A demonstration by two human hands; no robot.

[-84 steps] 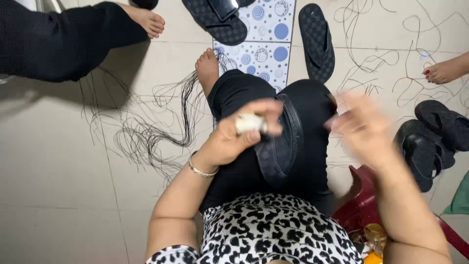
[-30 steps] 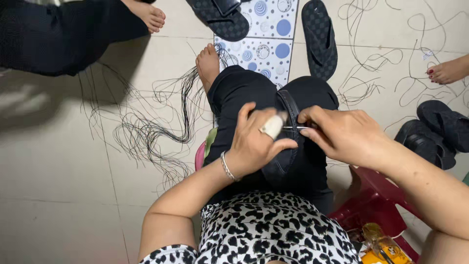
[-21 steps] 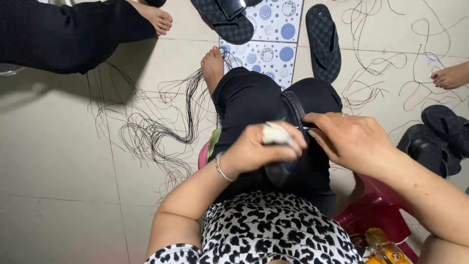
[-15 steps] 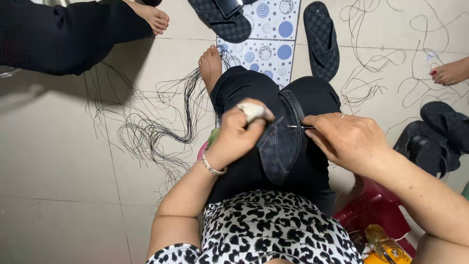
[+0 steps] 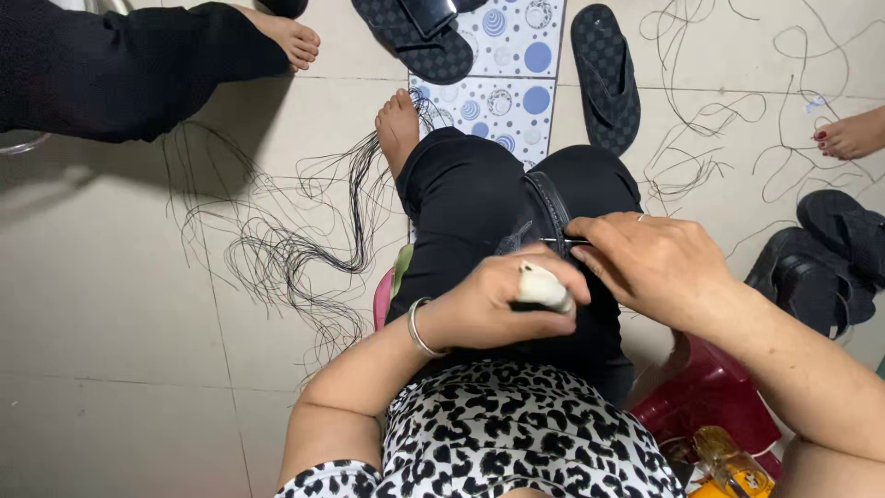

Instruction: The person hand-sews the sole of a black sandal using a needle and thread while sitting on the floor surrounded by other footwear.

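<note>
My left hand (image 5: 502,302) rests over my lap, closed around a small whitish object (image 5: 542,287) and pressing on a dark strap-like piece (image 5: 553,212) that lies across my black trousers. My right hand (image 5: 656,263) sits just right of it, fingers pinched on a thin dark needle-like tool (image 5: 564,242) whose tip points left toward the strap. A metal bangle (image 5: 417,329) circles my left wrist. What lies beneath my left palm is hidden.
Loose black threads (image 5: 277,240) sprawl over the tiled floor at left and at upper right. Black sandals (image 5: 604,69) and a dotted mat (image 5: 507,74) lie ahead. Another person's foot (image 5: 286,35) is top left, a foot (image 5: 853,136) at right. A red stool (image 5: 714,401) stands lower right.
My left hand has dropped lower over the lap and turned, the whitish object now facing right. My right hand stayed beside it, still holding the thin tool.
</note>
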